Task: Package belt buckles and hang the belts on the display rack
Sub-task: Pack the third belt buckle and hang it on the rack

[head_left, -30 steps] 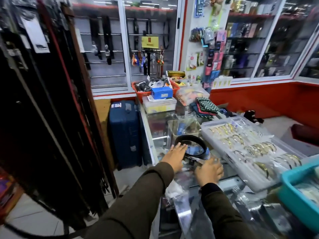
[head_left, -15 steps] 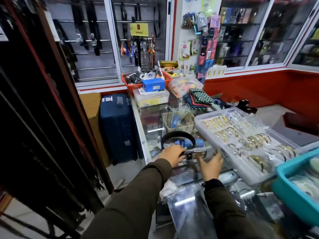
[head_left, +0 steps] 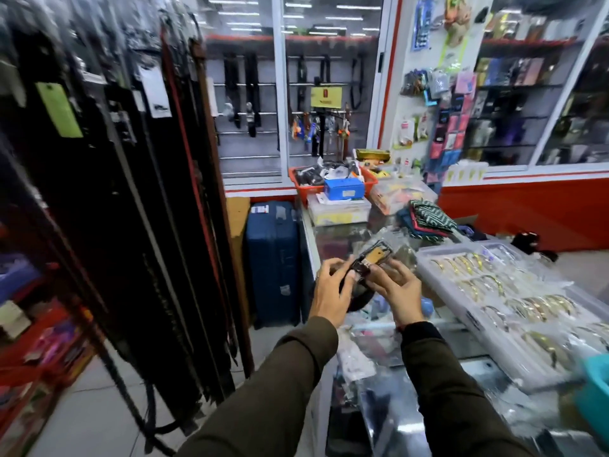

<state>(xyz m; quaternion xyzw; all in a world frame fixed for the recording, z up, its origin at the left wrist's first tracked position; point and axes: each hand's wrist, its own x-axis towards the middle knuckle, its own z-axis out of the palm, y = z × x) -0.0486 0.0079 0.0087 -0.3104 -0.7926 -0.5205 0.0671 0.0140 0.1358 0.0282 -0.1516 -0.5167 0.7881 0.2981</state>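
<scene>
My left hand (head_left: pixel 329 291) and my right hand (head_left: pixel 397 290) hold a belt buckle (head_left: pixel 372 258) up between them above the glass counter (head_left: pixel 333 239). The buckle is a dark frame with a tan inner face, tilted toward me. The black belt (head_left: pixel 359 300) hangs coiled below my hands, mostly hidden behind them. On the left stands the display rack (head_left: pixel 138 206), thick with long black and brown belts and paper tags. Clear plastic bags (head_left: pixel 356 361) lie on the counter under my wrists.
A clear compartment box of gold bangles (head_left: pixel 514 308) fills the counter's right side, with a teal bin (head_left: pixel 596 384) at the edge. Behind are a red basket (head_left: pixel 303 184), a blue box (head_left: pixel 344 189), folded cloths (head_left: pixel 428 219). A blue suitcase (head_left: pixel 272 258) stands on the floor.
Both hands lifted the belt and its buckle off the counter to chest height. My head turned left and up, bringing the display rack further into view.
</scene>
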